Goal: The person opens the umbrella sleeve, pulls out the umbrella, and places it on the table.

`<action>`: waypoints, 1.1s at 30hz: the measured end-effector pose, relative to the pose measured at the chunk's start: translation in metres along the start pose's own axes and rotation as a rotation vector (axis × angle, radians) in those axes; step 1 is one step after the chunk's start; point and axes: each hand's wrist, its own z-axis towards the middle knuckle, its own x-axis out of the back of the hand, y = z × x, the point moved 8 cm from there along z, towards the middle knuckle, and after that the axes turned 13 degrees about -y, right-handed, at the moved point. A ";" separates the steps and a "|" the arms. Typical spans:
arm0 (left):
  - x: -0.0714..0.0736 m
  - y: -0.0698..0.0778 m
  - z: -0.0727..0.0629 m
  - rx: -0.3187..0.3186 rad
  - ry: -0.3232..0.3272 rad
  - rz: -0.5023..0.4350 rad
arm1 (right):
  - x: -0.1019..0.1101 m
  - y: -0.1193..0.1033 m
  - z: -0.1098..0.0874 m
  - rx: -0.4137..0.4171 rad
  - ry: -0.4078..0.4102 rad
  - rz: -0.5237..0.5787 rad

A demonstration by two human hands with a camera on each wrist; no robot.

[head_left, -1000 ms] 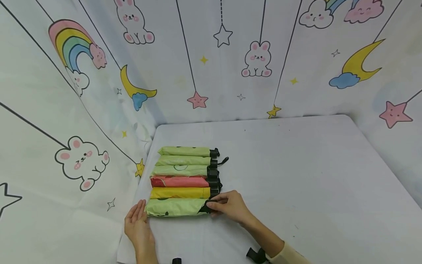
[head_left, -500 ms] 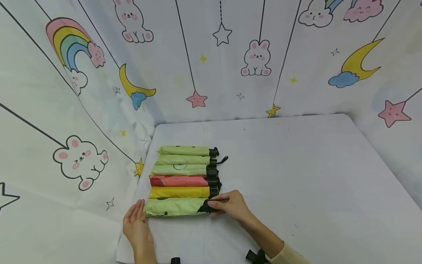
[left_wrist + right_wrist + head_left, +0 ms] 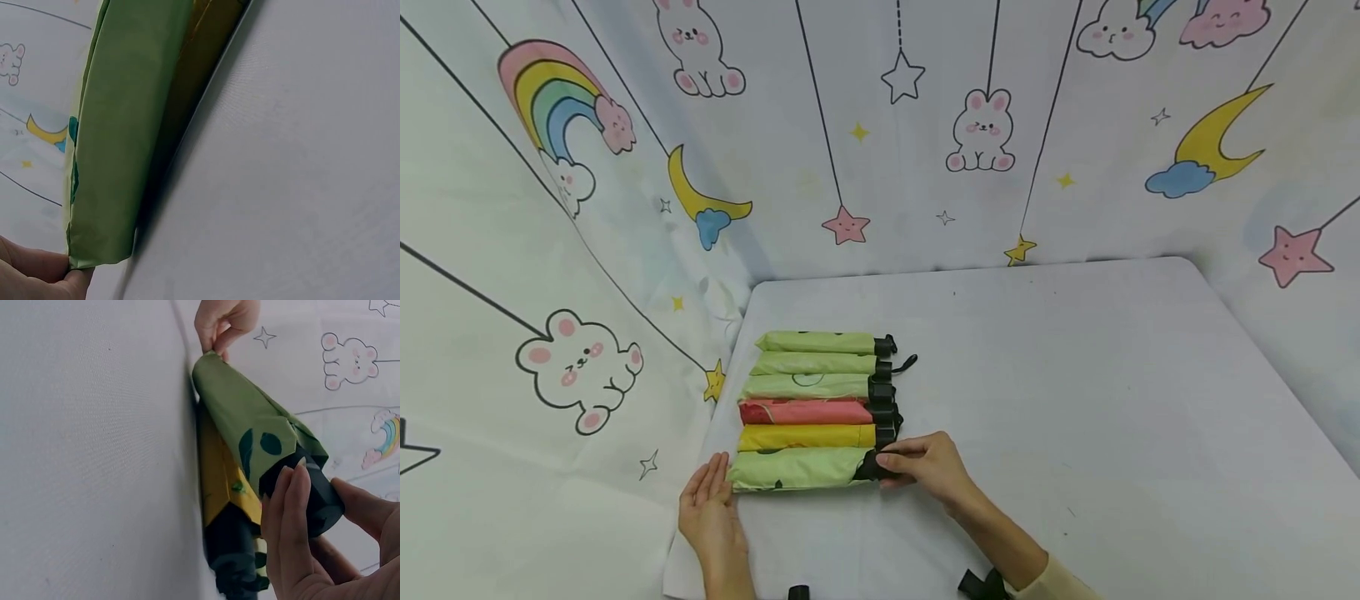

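Note:
Several folded umbrellas in fabric sleeves lie side by side at the table's left, their black handles pointing right. Nearest me is a light green umbrella with dark green marks. My right hand grips its black handle between thumb and fingers. At the other end, my left hand pinches the sleeve's corner, as the left wrist view shows with its fingertips. Beside it is a yellow umbrella, then a red one. Farther back come pale green umbrellas, one with a loose wrist loop.
The table has a white cover that stretches off to the right. A black piece lies by my right sleeve, and a small black end shows at the bottom edge. Cartoon-printed cloth hangs behind and at the sides.
The light green umbrella and both hands stay nearly in place. My right hand shifts very slightly at the handle, and the whole head view drifts a little left.

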 end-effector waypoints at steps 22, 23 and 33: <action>0.000 0.001 -0.001 -0.018 0.021 -0.029 | 0.012 -0.005 -0.012 -0.011 0.033 0.026; 0.000 0.001 -0.001 -0.019 0.022 -0.031 | 0.012 -0.006 -0.012 -0.010 0.032 0.025; 0.004 0.002 -0.001 -0.025 0.041 -0.048 | 0.017 -0.006 -0.017 -0.013 0.037 0.028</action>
